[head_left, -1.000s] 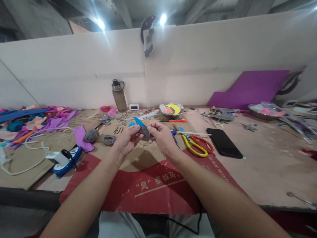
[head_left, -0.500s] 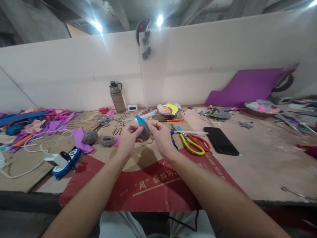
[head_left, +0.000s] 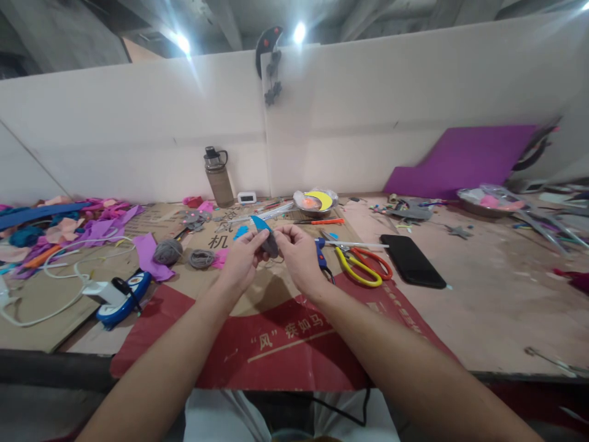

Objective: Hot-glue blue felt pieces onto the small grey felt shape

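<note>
A small grey felt piece (head_left: 270, 245) with a pointed blue felt part (head_left: 259, 224) at its top is held up over the cardboard, tilted partly edge-on. My left hand (head_left: 247, 256) is closed on it from the left, thumb in front. Pinched at the right edge of the same piece are the fingers of my right hand (head_left: 297, 255); the exact contact is partly hidden. Just right of that hand lie a blue glue gun (head_left: 321, 253) with a white glue stick (head_left: 354, 244), and scissors (head_left: 363, 267) with yellow and red handles.
Grey yarn balls (head_left: 167, 252) and a blue power strip (head_left: 123, 301) lie left. Felt scraps (head_left: 69, 233) pile farther left. A bottle (head_left: 218, 178) stands behind, near a metal bowl (head_left: 317, 212). A black phone (head_left: 411, 261) lies right. Red-printed cardboard (head_left: 221, 362) lies beneath my arms.
The grey felt piece has turned more edge-on, so less of its grey face shows. Blue scraps behind my left hand have come into view. Both hands stay nearly in place.
</note>
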The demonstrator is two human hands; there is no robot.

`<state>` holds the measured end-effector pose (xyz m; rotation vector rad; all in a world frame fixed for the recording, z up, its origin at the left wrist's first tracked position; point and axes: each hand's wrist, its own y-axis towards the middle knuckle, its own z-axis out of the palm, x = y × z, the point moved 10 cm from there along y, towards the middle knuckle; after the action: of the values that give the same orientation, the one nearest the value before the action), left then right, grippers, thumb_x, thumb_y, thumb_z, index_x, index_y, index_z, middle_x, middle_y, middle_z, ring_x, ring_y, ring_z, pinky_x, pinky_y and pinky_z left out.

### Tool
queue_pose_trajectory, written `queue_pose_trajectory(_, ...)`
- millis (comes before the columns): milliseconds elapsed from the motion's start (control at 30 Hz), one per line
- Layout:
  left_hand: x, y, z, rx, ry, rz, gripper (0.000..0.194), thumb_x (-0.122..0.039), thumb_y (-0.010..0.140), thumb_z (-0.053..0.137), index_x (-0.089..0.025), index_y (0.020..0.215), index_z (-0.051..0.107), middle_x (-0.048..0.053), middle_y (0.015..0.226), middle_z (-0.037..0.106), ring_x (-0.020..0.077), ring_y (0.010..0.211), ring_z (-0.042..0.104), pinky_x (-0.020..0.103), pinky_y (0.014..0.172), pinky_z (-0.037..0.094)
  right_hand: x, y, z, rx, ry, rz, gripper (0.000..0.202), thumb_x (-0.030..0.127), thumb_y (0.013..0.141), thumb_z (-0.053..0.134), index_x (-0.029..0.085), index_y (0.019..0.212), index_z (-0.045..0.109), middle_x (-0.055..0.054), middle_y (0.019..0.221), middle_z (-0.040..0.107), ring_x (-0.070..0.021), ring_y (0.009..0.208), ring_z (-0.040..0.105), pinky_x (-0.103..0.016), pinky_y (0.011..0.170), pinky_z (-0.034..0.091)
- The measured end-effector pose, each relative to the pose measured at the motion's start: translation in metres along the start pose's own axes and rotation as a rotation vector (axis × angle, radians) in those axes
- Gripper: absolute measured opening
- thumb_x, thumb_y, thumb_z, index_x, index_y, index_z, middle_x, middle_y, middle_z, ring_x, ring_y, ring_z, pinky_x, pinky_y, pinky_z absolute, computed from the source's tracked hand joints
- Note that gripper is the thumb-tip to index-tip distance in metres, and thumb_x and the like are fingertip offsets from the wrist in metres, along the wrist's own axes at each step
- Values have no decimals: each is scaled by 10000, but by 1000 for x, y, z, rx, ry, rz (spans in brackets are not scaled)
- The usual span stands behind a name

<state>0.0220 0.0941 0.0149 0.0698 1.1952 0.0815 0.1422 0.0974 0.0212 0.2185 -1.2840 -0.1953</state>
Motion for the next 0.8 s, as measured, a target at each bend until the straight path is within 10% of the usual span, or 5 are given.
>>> queue_pose_trajectory(500,2,6,-6,21,-157,-101,291,-283,613,841,-131,726,620,0,666,641,99,591,582,209,532,458,-4,0,16,173,130,5,201,381,790,651,193,853,683,31,733,585,-82,589,415,-234,578,357)
queue_pose_trajectory(800,-13,0,-13,-74,-70,95,343,-322,655,856,-174,749,561,-34,675,614,90,563,572,199,495,465,-3,-2,17,157,165,13,196,343,789,654,193,902,708,20,735,600,-81,586,428,-230,552,366)
